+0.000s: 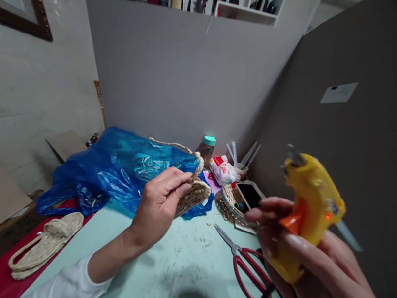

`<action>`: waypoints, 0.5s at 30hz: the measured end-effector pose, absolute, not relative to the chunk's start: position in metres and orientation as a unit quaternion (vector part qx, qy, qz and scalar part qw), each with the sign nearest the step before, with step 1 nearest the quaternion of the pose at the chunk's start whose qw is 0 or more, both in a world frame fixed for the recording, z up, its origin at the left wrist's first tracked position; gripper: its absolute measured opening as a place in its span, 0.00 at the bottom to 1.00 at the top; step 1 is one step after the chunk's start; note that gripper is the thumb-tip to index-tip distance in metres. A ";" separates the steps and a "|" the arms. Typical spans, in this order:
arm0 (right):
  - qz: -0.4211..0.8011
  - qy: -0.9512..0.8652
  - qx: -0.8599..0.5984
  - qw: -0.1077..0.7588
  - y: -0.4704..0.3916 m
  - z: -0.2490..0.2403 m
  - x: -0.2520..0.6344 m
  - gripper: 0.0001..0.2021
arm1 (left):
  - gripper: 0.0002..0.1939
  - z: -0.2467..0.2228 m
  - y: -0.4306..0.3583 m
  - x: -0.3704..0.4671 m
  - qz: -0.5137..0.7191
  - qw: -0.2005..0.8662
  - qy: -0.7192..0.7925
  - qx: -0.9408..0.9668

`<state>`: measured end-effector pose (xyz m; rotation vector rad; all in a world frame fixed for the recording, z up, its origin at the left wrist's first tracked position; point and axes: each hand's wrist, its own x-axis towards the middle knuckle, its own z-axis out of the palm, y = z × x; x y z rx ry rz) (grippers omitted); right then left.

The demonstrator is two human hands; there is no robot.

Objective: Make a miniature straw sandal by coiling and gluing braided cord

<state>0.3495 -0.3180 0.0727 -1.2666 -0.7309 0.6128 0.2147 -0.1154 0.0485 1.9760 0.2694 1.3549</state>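
My left hand [160, 204] pinches a coiled piece of braided straw [193, 197] above the pale green table. From that piece a loose strand of braid [179, 147] runs back over a blue plastic bag. At the right, my right hand [312, 261] is wrapped round the handle of a yellow glue gun [313, 196]. Its orange trigger faces left, its metal nozzle points up, a small red light glows on its side, and a glue stick pokes out of the back. The gun and the straw piece are apart.
Red-handled scissors [248, 266] lie on the table [159, 284]. Behind them stand a small basket [231, 196] and a green-lidded jar [208, 147]. The blue bag [111, 167] covers the back left. A braid bundle [46, 241] rests on red cloth; a grey partition [179, 72] rises behind.
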 end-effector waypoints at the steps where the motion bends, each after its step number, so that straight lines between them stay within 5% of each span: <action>1: 0.245 -0.366 -0.580 0.685 -0.313 0.078 0.352 0.18 | 0.09 0.050 -0.115 0.212 0.528 0.341 0.094 0.772; 15: 0.234 -0.427 -0.608 0.627 -0.268 0.070 0.346 0.20 | 0.09 0.081 -0.097 0.185 0.533 0.248 0.127 0.799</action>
